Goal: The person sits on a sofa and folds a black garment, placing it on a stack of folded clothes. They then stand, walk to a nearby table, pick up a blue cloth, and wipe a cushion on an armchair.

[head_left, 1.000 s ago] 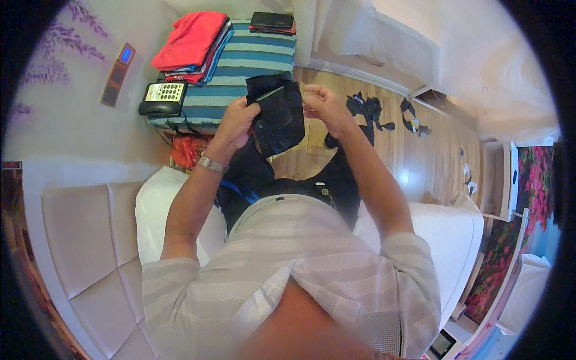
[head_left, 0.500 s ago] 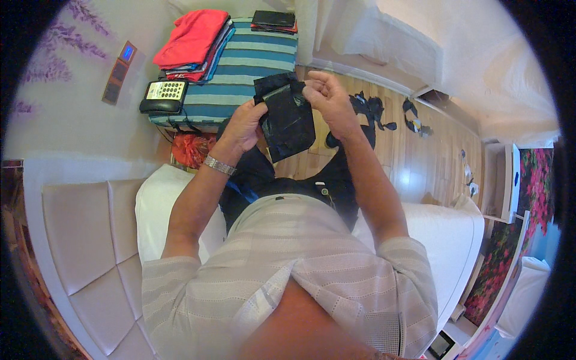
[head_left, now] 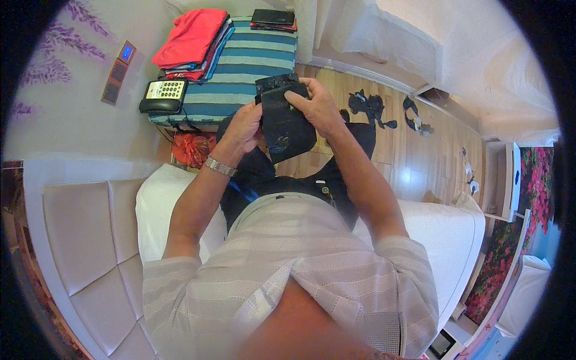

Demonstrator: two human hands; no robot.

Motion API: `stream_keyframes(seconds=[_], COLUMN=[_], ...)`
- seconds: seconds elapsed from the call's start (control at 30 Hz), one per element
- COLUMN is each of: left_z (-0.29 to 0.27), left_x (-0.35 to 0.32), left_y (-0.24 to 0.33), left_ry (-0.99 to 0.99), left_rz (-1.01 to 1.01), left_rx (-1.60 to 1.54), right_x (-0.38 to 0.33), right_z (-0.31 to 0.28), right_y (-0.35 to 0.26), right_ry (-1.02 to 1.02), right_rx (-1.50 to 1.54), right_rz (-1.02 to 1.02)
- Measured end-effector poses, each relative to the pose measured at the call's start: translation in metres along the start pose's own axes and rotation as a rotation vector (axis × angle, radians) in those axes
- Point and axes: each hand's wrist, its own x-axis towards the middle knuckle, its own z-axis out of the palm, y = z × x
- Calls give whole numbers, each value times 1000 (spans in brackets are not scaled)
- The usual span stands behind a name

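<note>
In front of my lap I hold up a flat black rectangular piece [head_left: 288,132] with rounded lower corners and a creased, tape-like shiny surface. Whether it is a case or a wrapped packet I cannot tell. A crumpled black strip or flap [head_left: 277,83] sticks out along its top edge. My left hand [head_left: 245,127] grips the left edge, with the fingers hidden behind. At the upper right corner, my right hand [head_left: 324,111] pinches the piece, the thumb flat on its front face.
A blue-striped, cloth-covered surface [head_left: 252,57] ahead bears folded clothes with red on top [head_left: 195,36], a telephone [head_left: 163,96] and a black flat stack [head_left: 273,18]. Beneath sits a red plastic bag [head_left: 191,149]. Black scraps [head_left: 372,108] lie on the wooden floor [head_left: 408,159]. I sit on a white-covered bed [head_left: 426,240].
My right hand has turned and come down onto the piece, its thumb now pressed on the front. The flap at the top right lies flatter. The left hand keeps its grip.
</note>
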Motion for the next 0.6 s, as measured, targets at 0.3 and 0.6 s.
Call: stream_keyframes(seconds=[0.3,0.6], left_z=[0,9], left_x=[2,-4], left_y=[-1,2], left_ry=[33,134], left_rz=[5,10], left_rx=[-7,219], right_x=[19,5], right_z=[-8,-1], right_y=[18,-2], right_ry=[126,5], right_rx=[-97,-200], right_rz=[-78,-70])
